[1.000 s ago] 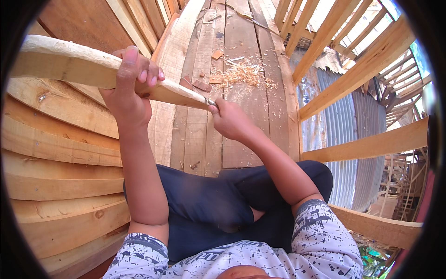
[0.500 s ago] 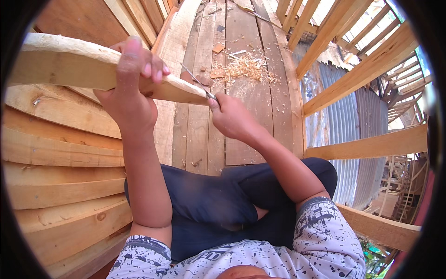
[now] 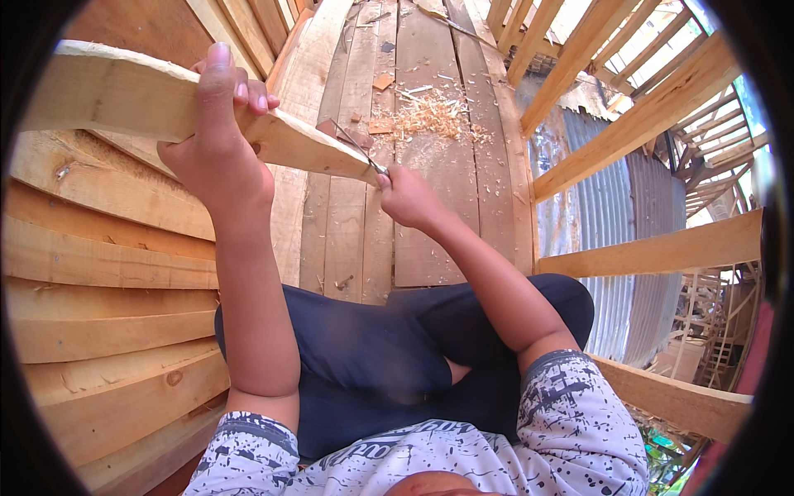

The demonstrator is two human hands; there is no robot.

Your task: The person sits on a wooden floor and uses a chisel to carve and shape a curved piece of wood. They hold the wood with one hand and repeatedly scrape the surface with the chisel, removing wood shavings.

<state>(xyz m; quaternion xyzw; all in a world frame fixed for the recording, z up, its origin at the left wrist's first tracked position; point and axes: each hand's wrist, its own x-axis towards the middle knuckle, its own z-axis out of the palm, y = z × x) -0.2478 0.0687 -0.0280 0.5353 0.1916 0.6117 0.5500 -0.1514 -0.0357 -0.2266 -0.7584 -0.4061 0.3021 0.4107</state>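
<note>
Plank floor [image 3: 426,256], twelve-o'clock shavings [image 3: 434,117], left hand [image 3: 217,153] gripping one board [image 3: 116,95] (higher than before), right hand [image 3: 407,198] gripping one bladed tool [image 3: 357,146]

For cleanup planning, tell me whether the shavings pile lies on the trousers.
No, the shavings pile lies on the plank floor beyond the right hand.

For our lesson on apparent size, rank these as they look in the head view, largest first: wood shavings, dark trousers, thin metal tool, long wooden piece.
1. Dark trousers
2. Long wooden piece
3. Wood shavings, taken as one scattered heap
4. Thin metal tool, visible part only
</note>
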